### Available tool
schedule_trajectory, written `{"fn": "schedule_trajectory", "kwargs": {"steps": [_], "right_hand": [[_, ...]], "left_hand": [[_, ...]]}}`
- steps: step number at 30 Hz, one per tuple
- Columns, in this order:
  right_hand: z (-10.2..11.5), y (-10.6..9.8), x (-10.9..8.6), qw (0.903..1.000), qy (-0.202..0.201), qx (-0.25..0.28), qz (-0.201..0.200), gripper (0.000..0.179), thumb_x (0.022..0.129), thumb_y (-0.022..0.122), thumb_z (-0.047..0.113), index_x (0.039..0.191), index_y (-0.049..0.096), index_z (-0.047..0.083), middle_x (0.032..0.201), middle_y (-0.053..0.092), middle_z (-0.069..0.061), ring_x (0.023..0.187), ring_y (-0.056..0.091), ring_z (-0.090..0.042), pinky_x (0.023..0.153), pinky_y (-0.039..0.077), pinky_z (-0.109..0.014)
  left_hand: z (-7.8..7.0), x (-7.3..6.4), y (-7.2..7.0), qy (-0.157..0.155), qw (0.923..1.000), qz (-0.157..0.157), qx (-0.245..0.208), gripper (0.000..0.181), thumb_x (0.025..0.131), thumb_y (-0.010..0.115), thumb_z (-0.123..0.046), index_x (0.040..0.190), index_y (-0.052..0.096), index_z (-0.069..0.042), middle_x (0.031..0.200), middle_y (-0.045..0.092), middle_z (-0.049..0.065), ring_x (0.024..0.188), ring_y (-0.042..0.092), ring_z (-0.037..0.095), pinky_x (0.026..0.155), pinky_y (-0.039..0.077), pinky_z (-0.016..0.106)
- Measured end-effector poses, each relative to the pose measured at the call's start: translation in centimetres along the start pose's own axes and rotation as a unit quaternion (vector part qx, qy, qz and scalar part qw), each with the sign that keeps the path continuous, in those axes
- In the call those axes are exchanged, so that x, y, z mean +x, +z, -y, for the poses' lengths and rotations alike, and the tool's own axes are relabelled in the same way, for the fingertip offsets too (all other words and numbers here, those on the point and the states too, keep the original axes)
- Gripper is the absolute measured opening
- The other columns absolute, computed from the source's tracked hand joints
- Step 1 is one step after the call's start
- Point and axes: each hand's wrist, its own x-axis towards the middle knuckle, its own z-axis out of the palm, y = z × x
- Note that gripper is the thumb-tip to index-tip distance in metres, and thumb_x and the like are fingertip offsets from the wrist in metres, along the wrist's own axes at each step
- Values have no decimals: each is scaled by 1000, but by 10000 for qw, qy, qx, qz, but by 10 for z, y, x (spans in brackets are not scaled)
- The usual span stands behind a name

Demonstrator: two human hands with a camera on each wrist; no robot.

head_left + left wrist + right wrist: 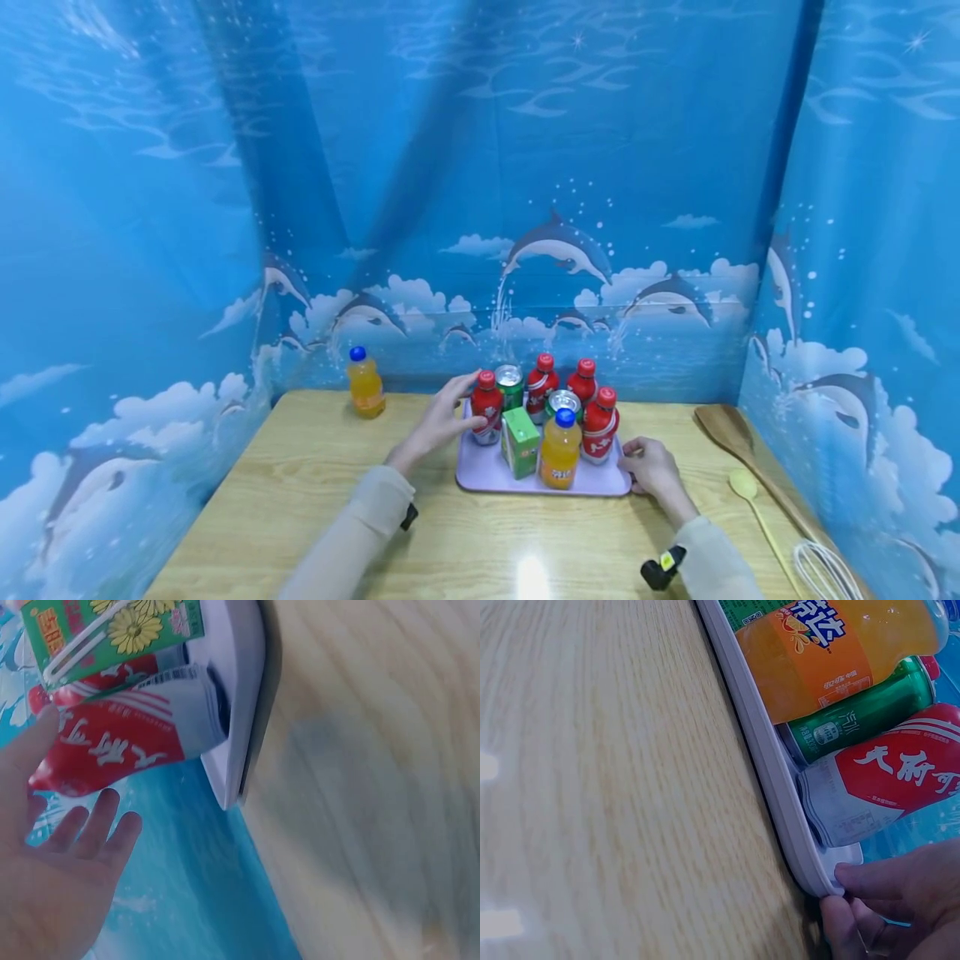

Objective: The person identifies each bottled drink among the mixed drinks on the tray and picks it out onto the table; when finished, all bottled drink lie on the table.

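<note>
A lilac tray (480, 481) on the wooden table carries red bottles, green cans, a green drink carton (521, 443) and an orange soda bottle (560, 450). My left hand (442, 423) is spread around the left red bottle (487, 408). In the left wrist view its thumb overlaps that red bottle (127, 739), while the fingers stand apart below it. My right hand (652, 468) pinches the tray's near right corner. The right wrist view has its thumb on the inner side of the tray rim (769, 769) and fingers beneath, near a red bottle (885, 776).
Another orange soda bottle (366, 385) stands at the table's back left. Along the right edge lie a wooden spatula (727, 433), a yellow spoon (744, 485) and a white whisk (823, 568). A blue dolphin-print curtain (450, 208) encloses the table's back and sides.
</note>
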Motion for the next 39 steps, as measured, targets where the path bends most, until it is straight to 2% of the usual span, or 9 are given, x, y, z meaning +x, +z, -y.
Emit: {"fn": "schedule_trajectory", "kwargs": {"steps": [5,9,16,20,24,28,32,37,39], "right_hand": [[-1,0,2,10000,-11,-18,7,31,93,68,5,120,63,-10,89,68,-17,58,61,-14,53,58,-28],[-2,0,2,10000,12,-5,23,32,94,68,6,121,63,-10,89,68,-17,59,62,-15,53,59,-29],[-1,0,4,9999,92,-51,49,31,95,68,7,121,63,-9,87,67,-15,59,61,-14,53,58,-28],[0,0,4,9999,121,-90,71,32,96,67,8,123,62,-9,87,66,-15,59,61,-14,54,58,-28],[0,0,2,9999,133,-49,85,33,96,67,8,123,62,-9,89,67,-16,59,61,-14,54,59,-28],[0,0,1,9999,103,23,81,33,96,68,8,124,61,-10,91,67,-18,58,61,-14,54,59,-29],[0,0,0,9999,108,44,77,34,97,67,8,125,61,-10,92,68,-19,58,62,-14,54,60,-29],[1,-1,0,9999,116,29,96,33,97,67,7,124,61,-10,90,67,-17,60,62,-15,54,60,-29],[0,-1,0,9999,103,29,101,33,97,67,7,124,61,-10,89,67,-17,60,63,-15,54,60,-29]], "left_hand": [[1,2,9,-138,9996,-172,-149,80,86,86,-15,157,49,-15,157,49,16,141,55,37,115,52,56],[2,3,14,-288,9990,-290,-169,76,87,86,-18,155,52,-15,156,51,14,142,54,36,114,52,54],[1,0,16,-321,9983,-477,103,73,90,84,-24,155,51,-15,150,62,11,138,61,31,113,54,52],[-2,-1,17,-387,9975,-571,122,74,88,85,-24,154,52,-18,144,68,10,132,65,30,108,58,49],[-4,-2,18,-383,9965,-650,355,73,86,88,-25,151,56,-18,142,69,8,131,66,28,109,57,47],[-5,-4,17,-375,9957,-738,413,71,85,89,-26,149,58,-18,139,70,7,128,67,27,110,57,48],[-10,-5,13,-366,9953,-885,128,70,85,89,-24,148,59,-18,136,71,7,124,68,27,107,58,52],[-17,-3,2,-600,9907,-1210,-150,68,85,89,-20,147,60,-18,135,71,8,119,69,29,99,62,52],[-18,-2,-3,-728,9874,-1379,-257,68,85,89,-19,146,60,-17,135,71,10,120,68,30,100,62,51]]}}
